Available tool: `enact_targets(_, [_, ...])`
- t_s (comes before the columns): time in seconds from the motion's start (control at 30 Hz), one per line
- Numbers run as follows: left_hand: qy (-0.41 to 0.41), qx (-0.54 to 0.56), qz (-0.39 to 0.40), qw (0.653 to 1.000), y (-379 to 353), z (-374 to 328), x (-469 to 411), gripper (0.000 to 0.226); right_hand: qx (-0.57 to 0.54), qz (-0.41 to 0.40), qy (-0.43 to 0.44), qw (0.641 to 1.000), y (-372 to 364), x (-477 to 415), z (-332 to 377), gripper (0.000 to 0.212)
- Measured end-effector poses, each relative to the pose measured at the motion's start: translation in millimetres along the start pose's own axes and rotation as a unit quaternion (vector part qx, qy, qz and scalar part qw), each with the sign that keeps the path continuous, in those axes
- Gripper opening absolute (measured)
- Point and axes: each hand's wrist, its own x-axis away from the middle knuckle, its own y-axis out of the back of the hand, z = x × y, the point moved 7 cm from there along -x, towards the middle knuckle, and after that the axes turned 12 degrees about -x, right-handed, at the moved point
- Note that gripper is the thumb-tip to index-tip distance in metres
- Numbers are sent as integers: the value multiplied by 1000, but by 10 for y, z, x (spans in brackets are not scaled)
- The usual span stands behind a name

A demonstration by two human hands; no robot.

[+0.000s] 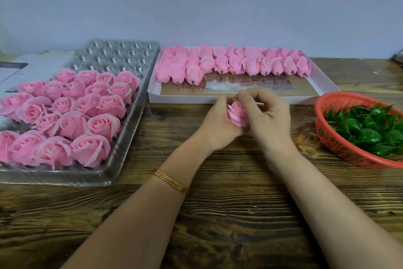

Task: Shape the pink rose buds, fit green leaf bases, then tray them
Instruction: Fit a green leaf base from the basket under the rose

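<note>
Head view: left hand (214, 122), right hand (270, 116) grip bud (237, 115); tray (65, 178) holds roses (65, 116), basket (340, 98) leaves (368, 129).

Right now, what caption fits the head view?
Left hand and right hand shape a pink rose bud between tray and red basket.

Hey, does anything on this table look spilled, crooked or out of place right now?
Nothing stands out. Finished roses sit in rows in the clear tray, unshaped buds lie lined up in the white box, leaf bases are inside the red basket, and the left hand and right hand hold one bud.
</note>
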Motion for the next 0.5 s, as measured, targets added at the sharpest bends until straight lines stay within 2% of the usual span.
enact_targets(0.07, [-11, 1, 16, 1000, -16, -63, -14, 71, 20, -1, 12, 1000, -23, 4, -4, 12])
enact_targets(0.13, [-11, -2, 40, 999, -58, -89, -26, 66, 30, -2, 13, 999, -41, 4, -21, 8])
enact_targets(0.23, [-4, -11, 35, 999, -60, -73, -24, 38, 39, -2, 23, 999, -55, 5, -39, 7])
enact_targets(0.3, [-12, -18, 27, 999, -51, -92, 3, 28, 43, 2, 26, 999, -62, 1, -58, 8])
enact_targets(0.5, [-15, -27, 17, 999, -27, -134, 21, 53, 47, 12, 35, 998, -93, 9, -99, 6])
